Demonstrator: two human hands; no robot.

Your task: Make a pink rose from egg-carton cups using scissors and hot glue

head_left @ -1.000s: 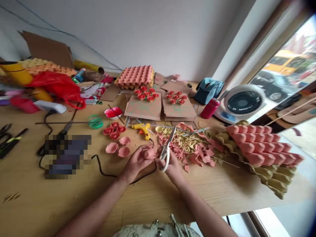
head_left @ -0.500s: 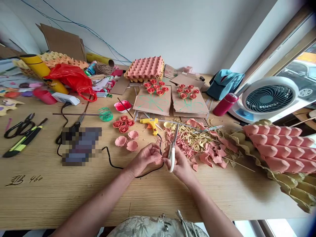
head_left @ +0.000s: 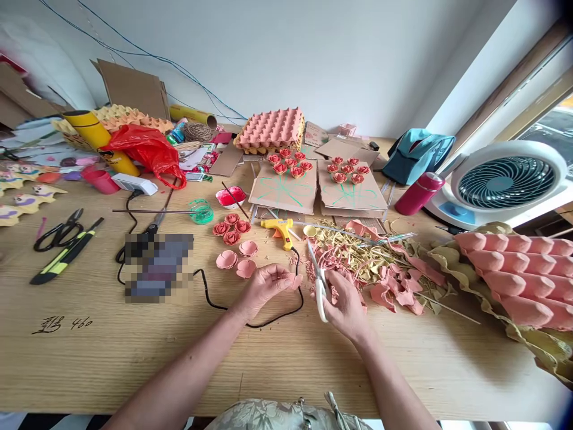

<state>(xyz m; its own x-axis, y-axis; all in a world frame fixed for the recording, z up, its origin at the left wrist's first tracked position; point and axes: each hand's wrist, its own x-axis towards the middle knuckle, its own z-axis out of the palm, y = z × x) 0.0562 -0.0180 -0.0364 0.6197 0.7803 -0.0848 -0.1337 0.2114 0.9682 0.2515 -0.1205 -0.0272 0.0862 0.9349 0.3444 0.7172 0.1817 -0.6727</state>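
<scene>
My left hand (head_left: 268,289) pinches a small pink egg-carton piece (head_left: 294,281) between thumb and fingers. White-handled scissors (head_left: 320,292) are in my right hand (head_left: 345,304), their blades pointing away toward the scraps. A gap separates the scissors from the pink piece. Beyond my left hand lie several plain pink carton cups (head_left: 227,259) and several red-painted paper roses (head_left: 231,227). The yellow glue gun (head_left: 281,230) rests past my hands, its black cord running under my left hand. Pink and yellow carton scraps (head_left: 358,257) are heaped just beyond my right hand.
Egg trays (head_left: 514,275) are stacked at the right, near a white fan (head_left: 505,182) and a pink bottle (head_left: 419,193). Cardboard panels (head_left: 286,194) with red roses stand behind. Black scissors (head_left: 60,230) and a utility knife (head_left: 67,251) lie left. A red paint bowl (head_left: 231,197) is mid-table.
My right hand has drawn the scissors away from the pink piece, to the right. The left hand still holds the piece. The whole view has shifted slightly.
</scene>
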